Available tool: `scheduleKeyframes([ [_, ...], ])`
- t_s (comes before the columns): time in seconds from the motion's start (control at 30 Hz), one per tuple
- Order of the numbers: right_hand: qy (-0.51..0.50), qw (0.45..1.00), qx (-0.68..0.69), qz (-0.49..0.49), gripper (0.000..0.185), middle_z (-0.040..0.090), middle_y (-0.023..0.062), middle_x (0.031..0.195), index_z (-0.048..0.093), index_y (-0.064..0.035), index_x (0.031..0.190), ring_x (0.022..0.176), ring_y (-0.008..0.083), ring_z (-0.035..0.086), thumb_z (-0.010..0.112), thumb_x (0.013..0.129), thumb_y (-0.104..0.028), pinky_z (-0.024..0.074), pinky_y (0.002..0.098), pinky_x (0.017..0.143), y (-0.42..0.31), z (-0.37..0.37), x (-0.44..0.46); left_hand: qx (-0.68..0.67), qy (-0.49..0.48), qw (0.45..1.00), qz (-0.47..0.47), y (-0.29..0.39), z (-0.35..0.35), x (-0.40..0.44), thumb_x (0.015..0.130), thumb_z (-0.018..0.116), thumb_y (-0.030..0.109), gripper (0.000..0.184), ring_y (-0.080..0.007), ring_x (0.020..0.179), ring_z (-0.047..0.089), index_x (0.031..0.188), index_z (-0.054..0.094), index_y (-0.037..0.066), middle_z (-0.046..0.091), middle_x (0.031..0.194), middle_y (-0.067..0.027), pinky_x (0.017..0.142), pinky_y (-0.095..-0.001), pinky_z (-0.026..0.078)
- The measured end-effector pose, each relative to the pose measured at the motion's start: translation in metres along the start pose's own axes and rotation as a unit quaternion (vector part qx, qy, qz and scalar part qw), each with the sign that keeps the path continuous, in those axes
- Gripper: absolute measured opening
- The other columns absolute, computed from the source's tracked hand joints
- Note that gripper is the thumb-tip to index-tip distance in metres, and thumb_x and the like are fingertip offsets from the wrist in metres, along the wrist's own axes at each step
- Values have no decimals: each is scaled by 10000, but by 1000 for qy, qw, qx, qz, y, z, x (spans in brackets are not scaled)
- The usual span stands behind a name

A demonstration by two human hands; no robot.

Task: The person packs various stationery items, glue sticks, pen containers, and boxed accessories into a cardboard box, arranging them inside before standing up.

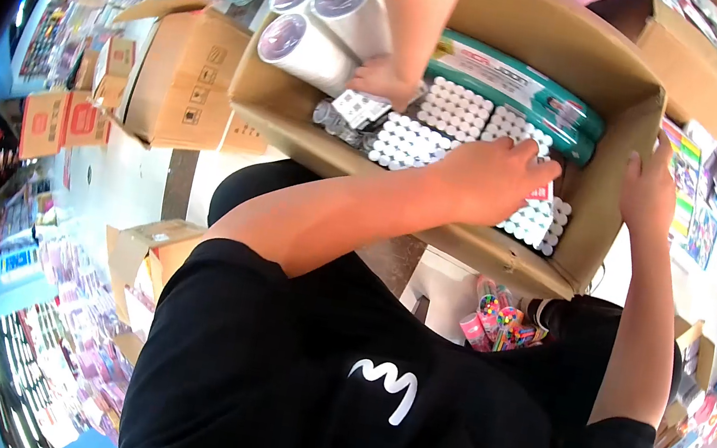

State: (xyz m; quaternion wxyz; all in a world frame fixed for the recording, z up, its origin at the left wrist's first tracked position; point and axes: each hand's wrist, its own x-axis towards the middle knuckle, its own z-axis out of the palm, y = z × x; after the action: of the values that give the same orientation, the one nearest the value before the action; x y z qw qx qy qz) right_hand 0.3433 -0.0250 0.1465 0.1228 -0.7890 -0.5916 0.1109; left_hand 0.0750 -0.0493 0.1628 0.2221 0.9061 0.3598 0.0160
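Note:
A large open cardboard box (595, 238) stands in front of me. My left hand (502, 176) reaches into it with bent fingers around the top of a pack of small white-capped tubes (527, 223). A red-and-white label (543, 193) shows beside its fingers. My right hand (650, 190) grips the box's right rim, thumb on the inner side. More packs of white-capped tubes (456, 108) fill the box floor. Along the far wall lies a long green plastic-wrapped package (521, 86). White rolls with purplish ends (342, 1) stand at the left.
Another person's hand (386, 78) reaches in from the top, beside a white printed label (361, 110). An open carton (189, 80) stands left, another carton (699, 58) top right. Colourful candy-like tubes (503, 317) lie below the box. Goods crowd both sides.

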Motion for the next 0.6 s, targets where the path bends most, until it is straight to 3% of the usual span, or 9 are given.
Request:
scheduleKeyframes([
  [0.07, -1, 1000, 0, -3, 598, 700, 293, 1131, 301, -112, 1531, 1019, 470, 685, 519, 1005, -295, 528, 551, 883, 3, 3, 3, -4, 13, 1000, -4, -3, 3, -4, 852, 702, 152, 633, -405, 1052, 646, 1435, 455, 150, 546, 1249, -204, 854, -476, 576],
  [0.13, 0, 1000, -3, -1, 595, 697, 291, 1147, 302, -123, 1535, 1033, 468, 682, 514, 1007, -297, 524, 549, 895, 4, 4, 4, -14, -41, 999, -13, -5, -1, -7, 853, 694, 134, 606, -411, 988, 672, 1410, 455, 139, 548, 1228, -212, 822, -488, 576],
  [0.17, 0, 1000, 0, 1, 593, 696, 289, 1156, 305, -121, 1535, 1043, 468, 680, 512, 1007, -295, 522, 547, 899, 3, 3, 4, -25, -14, 1000, 8, -9, 4, -10, 856, 688, 126, 589, -416, 929, 688, 1396, 453, 129, 555, 1203, -210, 792, -497, 575],
  [0.4, 0, 1000, 12, -7, 594, 689, 288, 1180, 319, -101, 1537, 1042, 471, 676, 507, 1004, -284, 519, 545, 899, 2, 2, 4, -105, -32, 994, -22, -17, -32, -28, 884, 710, 188, 525, -415, 1009, 679, 1363, 495, 189, 582, 1252, -177, 859, -510, 553],
  [0.47, 5, 1000, 23, -18, 595, 683, 294, 1187, 318, -100, 1537, 1041, 471, 675, 505, 1004, -288, 519, 545, 898, 6, 3, 4, -160, 0, 986, -37, -34, -70, -43, 882, 721, 194, 476, -380, 1087, 674, 1323, 542, 199, 630, 1285, -151, 923, -451, 537],
  [0.5, 17, 999, 20, -28, 591, 689, 294, 1163, 324, -99, 1531, 1028, 471, 677, 504, 1003, -292, 520, 546, 893, 8, 5, 4, -182, 27, 981, -64, -43, -95, -58, 870, 729, 172, 477, -348, 1094, 682, 1315, 557, 190, 674, 1226, -138, 924, -428, 536],
  [0.53, 17, 999, 19, -21, 591, 689, 294, 1163, 324, -99, 1531, 1028, 471, 677, 504, 1003, -292, 520, 546, 893, 9, 6, 3, -154, 110, 981, -41, -59, -104, -73, 851, 747, 153, 502, -309, 1081, 695, 1316, 561, 183, 702, 1166, -118, 905, -411, 546],
  [0.57, 18, 999, 17, -24, 585, 694, 291, 1146, 329, -99, 1526, 1018, 470, 679, 504, 1002, -292, 520, 547, 889, 8, 6, 3, -142, 64, 976, -155, -56, -133, -88, 833, 758, 114, 518, -260, 1050, 700, 1307, 554, 162, 705, 1116, -102, 890, -385, 549],
  [0.6, 19, 999, 15, -27, 580, 700, 288, 1128, 334, -100, 1522, 1009, 469, 681, 505, 1002, -292, 521, 549, 884, 7, 5, 3, -147, 47, 973, -173, -78, -143, -101, 818, 766, 75, 525, -223, 1007, 689, 1289, 554, 169, 696, 1084, -91, 873, -367, 545],
])
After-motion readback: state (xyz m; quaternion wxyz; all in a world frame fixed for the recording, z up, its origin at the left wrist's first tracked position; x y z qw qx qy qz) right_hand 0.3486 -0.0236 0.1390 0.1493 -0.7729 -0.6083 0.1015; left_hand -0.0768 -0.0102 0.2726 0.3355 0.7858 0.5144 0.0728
